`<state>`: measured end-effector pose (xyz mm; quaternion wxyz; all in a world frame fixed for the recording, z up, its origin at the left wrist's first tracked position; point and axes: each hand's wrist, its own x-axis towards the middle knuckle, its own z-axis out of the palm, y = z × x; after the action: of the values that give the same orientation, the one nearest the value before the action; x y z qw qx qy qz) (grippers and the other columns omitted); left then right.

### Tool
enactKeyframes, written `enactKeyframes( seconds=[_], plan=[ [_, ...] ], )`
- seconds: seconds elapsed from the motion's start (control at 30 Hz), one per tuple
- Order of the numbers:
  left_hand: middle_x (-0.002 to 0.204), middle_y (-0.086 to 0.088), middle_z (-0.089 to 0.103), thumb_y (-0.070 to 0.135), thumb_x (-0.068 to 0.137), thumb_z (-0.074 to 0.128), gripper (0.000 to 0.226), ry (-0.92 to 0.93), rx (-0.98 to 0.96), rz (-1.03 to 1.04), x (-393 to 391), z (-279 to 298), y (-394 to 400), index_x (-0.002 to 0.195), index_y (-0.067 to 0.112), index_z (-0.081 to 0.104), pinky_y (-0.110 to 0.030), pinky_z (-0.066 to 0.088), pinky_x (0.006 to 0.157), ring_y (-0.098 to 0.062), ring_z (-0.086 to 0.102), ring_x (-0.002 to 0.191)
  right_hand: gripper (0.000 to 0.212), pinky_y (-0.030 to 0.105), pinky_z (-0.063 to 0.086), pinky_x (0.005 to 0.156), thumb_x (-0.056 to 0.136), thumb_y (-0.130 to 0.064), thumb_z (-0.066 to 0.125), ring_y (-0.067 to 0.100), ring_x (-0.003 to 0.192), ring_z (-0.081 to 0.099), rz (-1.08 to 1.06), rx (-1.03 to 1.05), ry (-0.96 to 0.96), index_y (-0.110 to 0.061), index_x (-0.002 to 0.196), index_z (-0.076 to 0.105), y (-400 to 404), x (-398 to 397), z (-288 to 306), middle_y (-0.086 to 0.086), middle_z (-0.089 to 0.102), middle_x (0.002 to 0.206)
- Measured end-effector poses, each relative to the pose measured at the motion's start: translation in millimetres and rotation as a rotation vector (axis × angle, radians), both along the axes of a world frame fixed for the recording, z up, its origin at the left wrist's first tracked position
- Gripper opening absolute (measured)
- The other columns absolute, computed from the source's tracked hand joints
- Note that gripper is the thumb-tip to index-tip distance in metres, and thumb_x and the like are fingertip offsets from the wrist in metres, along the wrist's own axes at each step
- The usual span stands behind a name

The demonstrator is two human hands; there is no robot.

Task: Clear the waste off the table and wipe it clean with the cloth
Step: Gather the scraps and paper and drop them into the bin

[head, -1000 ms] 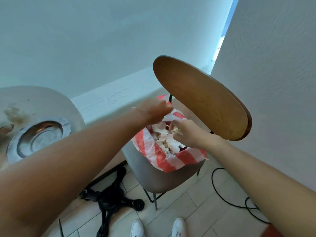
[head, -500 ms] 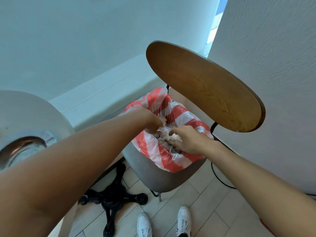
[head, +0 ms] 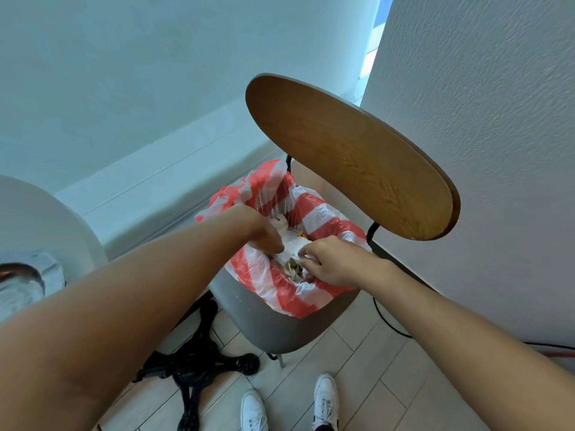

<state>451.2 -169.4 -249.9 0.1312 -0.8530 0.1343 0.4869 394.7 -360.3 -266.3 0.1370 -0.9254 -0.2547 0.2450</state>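
Left hand [head: 264,236]: fingers curled down onto the white tissue waste [head: 292,248], gripping it.
Right hand [head: 331,259]: fingers pinching the same wad from the other side.
Waste location: inside the striped bag [head: 311,209] on the chair [head: 280,325], off the table [head: 37,213].
Risk 1: bag rim is slack; pushing could fold it in and spill scraps onto the floor [head: 357,384].
Risk 2: thin plastic may tear.
Cloth: not visible.
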Motion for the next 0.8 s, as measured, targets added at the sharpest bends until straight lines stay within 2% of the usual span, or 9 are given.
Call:
enactKeyframes(
  seconds=[0.07,0.13,0.23,0.43,0.5,0.63,0.8],
  plan=[
    [0.156,-0.008,0.039,0.043,0.103,0.031,0.053,-0.096,-0.071,-0.037,-5.9,13.8,-0.4,0.152,0.023,0.035,-0.045,0.032,0.114,-0.030,0.039,0.140,0.041,0.038,0.057,0.091,0.101,-0.045,0.045,0.016,0.115,0.063,0.016,0.007,-0.018,-0.026,0.134,0.060,-0.6,1.6,5.5,-0.004,0.065,0.131],
    [0.157,-0.004,0.037,0.043,0.103,0.037,0.052,-0.224,-0.148,-0.056,-10.6,27.8,3.4,0.152,0.028,0.035,-0.046,0.032,0.114,-0.029,0.037,0.142,0.044,0.040,0.054,0.096,0.100,-0.047,0.046,0.017,0.123,0.058,0.036,0.005,-0.030,-0.028,0.138,0.056,-2.5,4.5,15.3,-0.003,0.061,0.138],
    [0.151,-0.001,0.046,0.046,0.101,0.040,0.049,-0.391,-0.227,-0.073,-19.9,51.1,12.7,0.148,0.032,0.041,-0.046,0.039,0.111,-0.026,0.045,0.137,0.051,0.041,0.052,0.100,0.098,-0.054,0.047,0.017,0.128,0.054,0.062,-0.006,-0.054,-0.030,0.142,0.050,-6.4,9.3,34.4,-0.004,0.057,0.143],
    [0.135,0.002,0.057,0.048,0.100,0.042,0.043,-0.627,-0.240,-0.051,-52.5,111.4,20.9,0.139,0.031,0.050,-0.042,0.045,0.103,-0.023,0.055,0.122,0.052,0.040,0.056,0.091,0.096,-0.062,0.045,0.015,0.113,0.060,0.132,0.006,-0.140,-0.028,0.135,0.055,-7.2,13.0,86.1,-0.005,0.059,0.135],
    [0.130,0.003,0.059,0.051,0.099,0.040,0.043,-0.701,-0.234,-0.020,-67.3,127.2,21.9,0.136,0.031,0.051,-0.043,0.046,0.101,-0.022,0.057,0.119,0.051,0.035,0.057,0.087,0.095,-0.064,0.046,0.013,0.108,0.062,0.171,0.019,-0.167,-0.030,0.131,0.056,-5.7,12.0,102.0,-0.006,0.059,0.133],
    [0.137,0.004,0.057,0.051,0.099,0.041,0.043,-0.831,-0.239,0.053,-102.9,157.4,20.9,0.137,0.034,0.050,-0.043,0.041,0.106,-0.021,0.054,0.125,0.049,0.021,0.044,0.084,0.097,-0.059,0.049,0.012,0.113,0.061,0.257,0.051,-0.222,-0.029,0.136,0.056,-0.3,4.6,133.8,-0.009,0.058,0.137],
    [0.143,0.005,0.053,0.053,0.099,0.041,0.045,-0.951,-0.220,0.196,-150.6,185.5,28.8,0.139,0.033,0.050,-0.041,0.036,0.110,-0.021,0.051,0.129,0.049,0.029,0.052,0.089,0.096,-0.063,0.046,0.009,0.106,0.061,0.362,0.097,-0.284,-0.034,0.134,0.056,18.4,-10.6,171.1,-0.011,0.059,0.133]
  ],
)
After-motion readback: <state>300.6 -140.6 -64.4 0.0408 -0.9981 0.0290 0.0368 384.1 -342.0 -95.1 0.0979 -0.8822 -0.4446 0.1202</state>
